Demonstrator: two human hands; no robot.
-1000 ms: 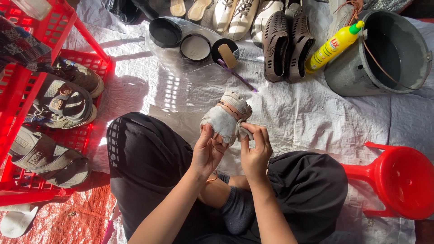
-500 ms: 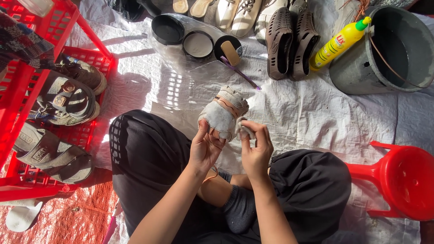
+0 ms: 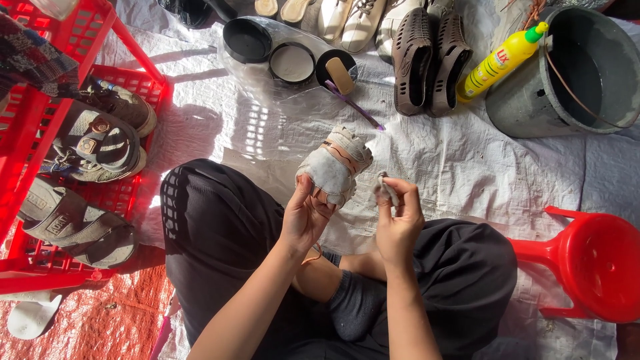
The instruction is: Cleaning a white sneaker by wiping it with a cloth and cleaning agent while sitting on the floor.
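White woven sheet [image 3: 467, 167] covers the ground; all items lie on it. Red plastic rack [image 3: 40, 140] along its left edge, holding sandals [image 3: 100, 143]. Grey bucket [image 3: 567, 73] at the far right corner, yellow squeeze bottle [image 3: 500, 61] leaning just beside it. Red stool [image 3: 593, 267] at the right edge. Pair of dark slip-on shoes [image 3: 427, 60] near the far edge, three round black tins [image 3: 293, 61] to their left, a purple toothbrush [image 3: 353, 105] beside them. Dusty grey sandal [image 3: 333, 170] sits mid-sheet, held above the lap. Left hand [image 3: 303, 217]: fingers wrapped on the sandal's near end. Right hand [image 3: 399, 213]: fingertips pinched narrow on a small grey rag [image 3: 385, 189], just beside the sandal, not touching.
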